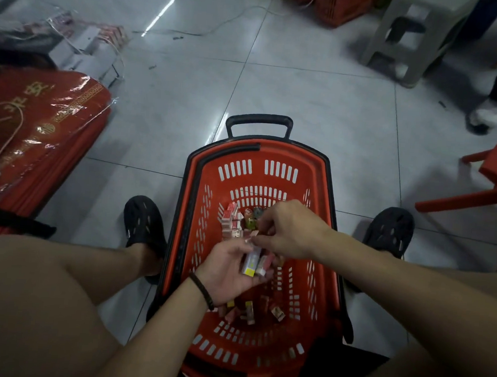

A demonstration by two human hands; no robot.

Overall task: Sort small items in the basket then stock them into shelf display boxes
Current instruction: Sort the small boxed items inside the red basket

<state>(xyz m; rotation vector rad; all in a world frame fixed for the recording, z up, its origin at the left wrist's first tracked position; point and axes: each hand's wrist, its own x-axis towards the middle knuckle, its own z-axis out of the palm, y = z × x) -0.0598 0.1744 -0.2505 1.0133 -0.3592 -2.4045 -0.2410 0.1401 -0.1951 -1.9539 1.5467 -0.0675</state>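
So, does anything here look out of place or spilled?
Nothing is spilled outside the red plastic basket. The small red boxes lie jumbled inside it, and a thin white cable trails loose across the grey tiled floor.

A red plastic-wrapped package with gold lettering [36, 132] lay at the left on the glossy grey tiled floor [307, 89], a pale grey plastic stool [410, 37] stood far right, and a red plastic chair [494, 182] stood nearer right.
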